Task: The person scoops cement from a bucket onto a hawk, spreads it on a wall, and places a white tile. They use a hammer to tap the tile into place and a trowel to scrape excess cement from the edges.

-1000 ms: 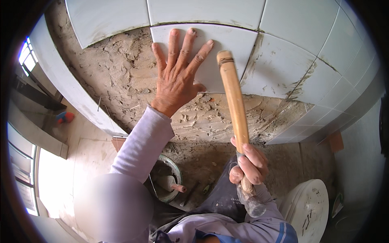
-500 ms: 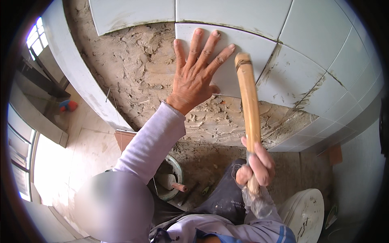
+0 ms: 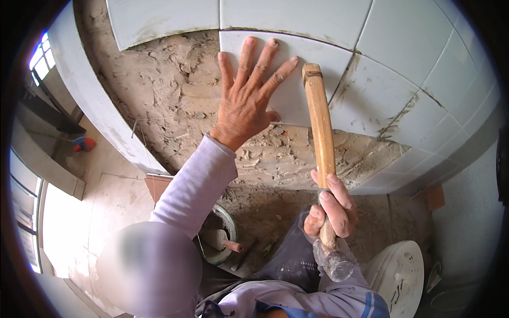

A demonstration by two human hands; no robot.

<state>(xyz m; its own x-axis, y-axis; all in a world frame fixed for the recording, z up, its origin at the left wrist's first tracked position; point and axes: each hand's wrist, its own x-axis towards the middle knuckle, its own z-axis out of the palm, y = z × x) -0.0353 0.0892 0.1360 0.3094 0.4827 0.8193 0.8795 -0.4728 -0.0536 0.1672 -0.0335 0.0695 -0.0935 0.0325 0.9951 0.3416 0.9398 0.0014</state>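
My left hand point(image 3: 245, 98) lies flat with its fingers spread on a white wall tile point(image 3: 291, 100). The tile sits just below an upper row of tiles and beside another tile on its right. My right hand point(image 3: 335, 209) is closed around a wooden-handled tool point(image 3: 319, 127), gripping it low, near its lower end. Its long, slightly curved handle points up, and the tip is in front of the tile's right part; whether it touches cannot be told. A greyish, shiny lump at the tool's bottom end lies by my right wrist.
Rough mortar point(image 3: 175, 90) covers the wall left of and below the tile. A bucket point(image 3: 233, 225) with a trowel point(image 3: 217, 239) in it stands on the floor near my legs. A round white lid-like surface point(image 3: 395, 275) is at the lower right. A bent wire point(image 3: 139, 130) is at the wall's left edge.
The whole scene has shifted slightly left in view. The tool's handle is sharper now and its tip has come a little up; my left hand stays flat on the tile.
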